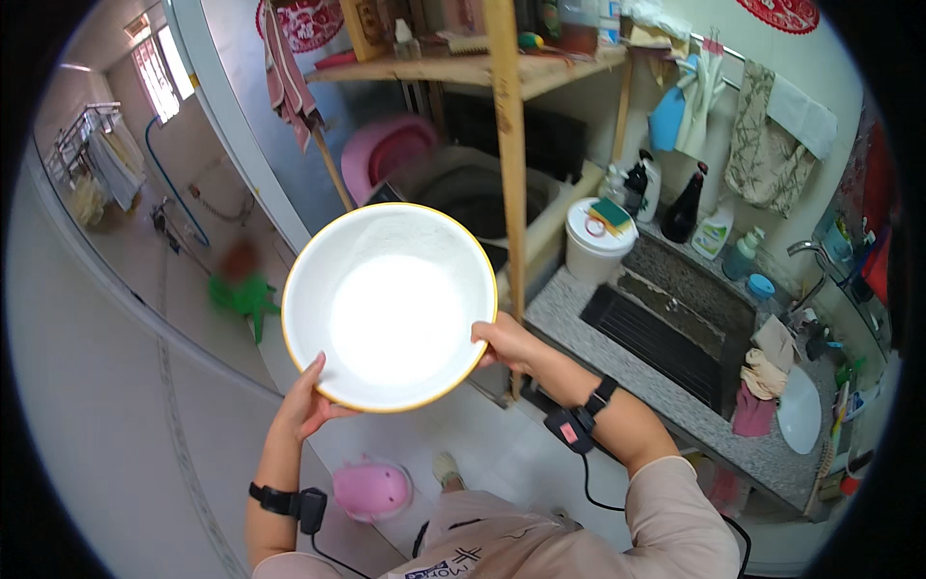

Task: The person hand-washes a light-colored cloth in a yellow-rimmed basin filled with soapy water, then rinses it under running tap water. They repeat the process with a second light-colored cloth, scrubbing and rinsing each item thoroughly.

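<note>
A large white basin [394,318] with a yellow rim is held up in front of me, its open side facing me. Its inside is bright white, and nothing shows in it. My left hand [305,402] grips the lower left rim, thumb inside and fingers beneath. On the right side of the rim, my right hand [506,344] has its thumb over the edge, with the other fingers partly hidden behind the basin. Behind the basin's upper edge stands a top-opening washing machine [481,192] with its lid raised.
A wooden post [506,181] of the shelf [434,70] rises just right of the basin. To the right, a granite counter [553,304] holds a stone washboard sink [655,347], a lidded white bucket [595,250] and several bottles. A pink stool [371,488] stands on the floor.
</note>
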